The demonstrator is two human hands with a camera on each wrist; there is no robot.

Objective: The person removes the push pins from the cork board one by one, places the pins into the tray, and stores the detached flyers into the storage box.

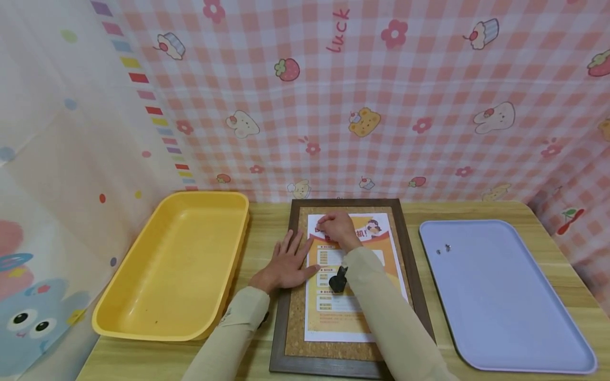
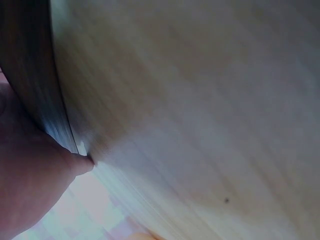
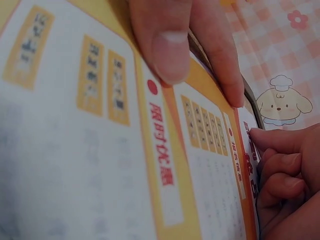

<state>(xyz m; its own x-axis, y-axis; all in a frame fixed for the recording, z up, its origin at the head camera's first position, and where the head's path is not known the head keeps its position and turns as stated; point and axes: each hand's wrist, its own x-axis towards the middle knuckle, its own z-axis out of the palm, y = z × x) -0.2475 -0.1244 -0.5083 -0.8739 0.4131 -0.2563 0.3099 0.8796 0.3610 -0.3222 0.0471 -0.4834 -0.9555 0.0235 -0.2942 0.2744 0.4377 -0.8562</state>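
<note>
A printed poster in yellow, orange and white lies on a cork board with a dark brown frame. My left hand rests spread across the left frame edge, its fingertips and thumb on the poster's left margin. The left wrist view shows part of that hand beside the frame. Near the poster's upper left corner, my right hand touches the paper. In the right wrist view its fingers are curled, with one digit's tip against the poster; anything beneath that tip is hidden.
A yellow basin stands left of the board on the wooden table. To the right lies a pale purple tray with two small shiny metal pieces near its far left corner. Checked cloth hangs behind.
</note>
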